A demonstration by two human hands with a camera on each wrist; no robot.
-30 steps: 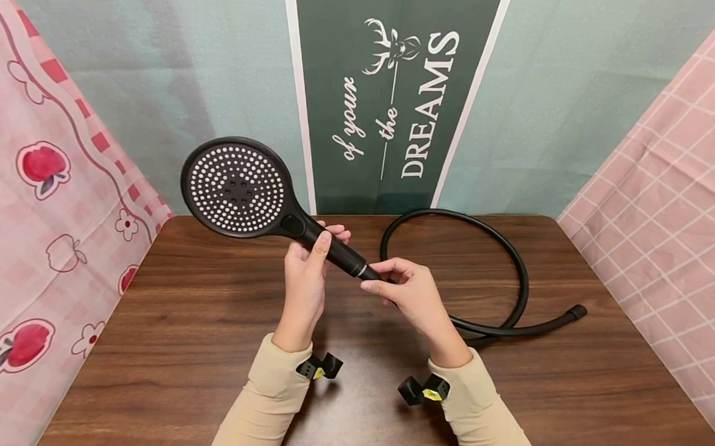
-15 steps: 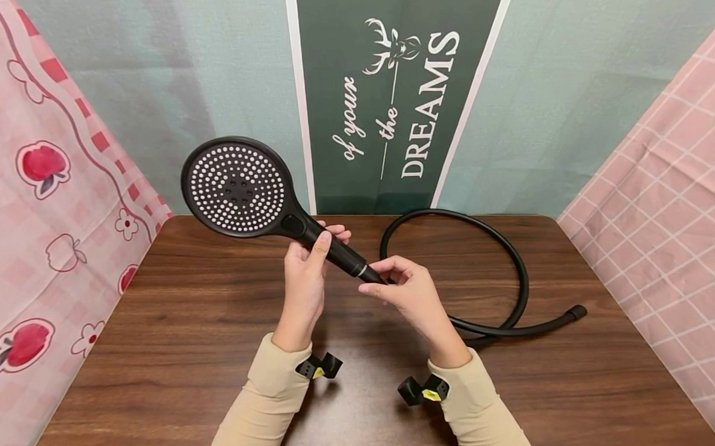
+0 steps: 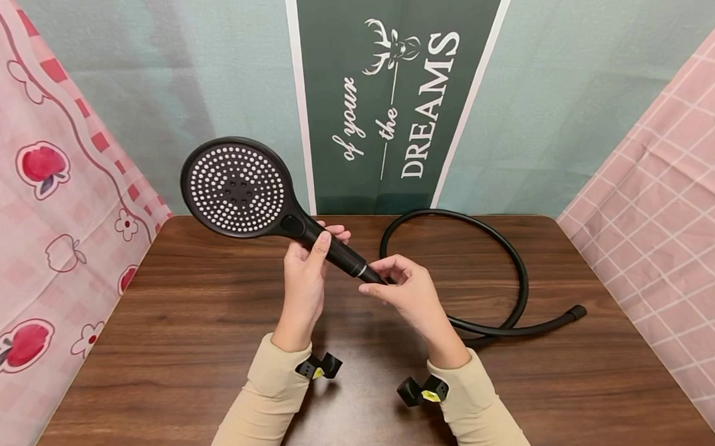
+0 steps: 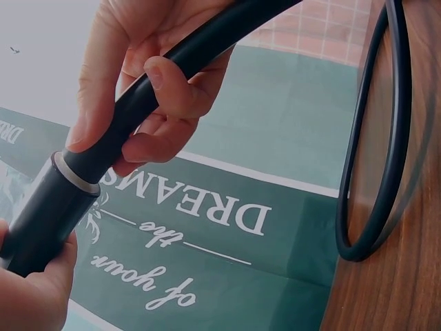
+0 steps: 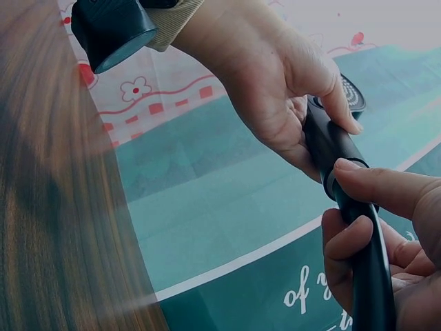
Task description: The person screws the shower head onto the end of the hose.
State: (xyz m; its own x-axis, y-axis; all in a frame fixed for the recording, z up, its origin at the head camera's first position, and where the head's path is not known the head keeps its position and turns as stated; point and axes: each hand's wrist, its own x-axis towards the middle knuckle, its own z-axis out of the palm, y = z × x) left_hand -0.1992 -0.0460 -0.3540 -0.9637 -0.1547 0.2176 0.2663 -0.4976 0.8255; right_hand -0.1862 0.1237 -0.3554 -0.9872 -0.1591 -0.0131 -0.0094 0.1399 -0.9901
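My left hand (image 3: pixel 305 278) grips the handle of a black shower head (image 3: pixel 236 188), which is tilted with its white-dotted spray face toward the head camera. At the handle's lower end, my right hand (image 3: pixel 410 292) pinches the end fitting of a black shower hose (image 4: pixel 131 110) between thumb and fingers. A pale ring (image 4: pixel 74 174) shows where the fitting meets the handle in the left wrist view. Whether the thread inside is engaged is hidden. The right wrist view shows both hands close together on the handle (image 5: pixel 331 141) and hose.
The hose loops over the brown wooden table (image 3: pixel 220 362) on the right, its free end fitting (image 3: pixel 576 312) lying near the right side. A teal curtain (image 3: pixel 231 69) stands behind, with pink cloths (image 3: pixel 63 216) at the sides. Small cameras (image 3: pixel 322 366) sit on both wrists.
The fingers of my right hand have shifted slightly up and left around the hose fitting. My left hand and the shower head stay almost still.
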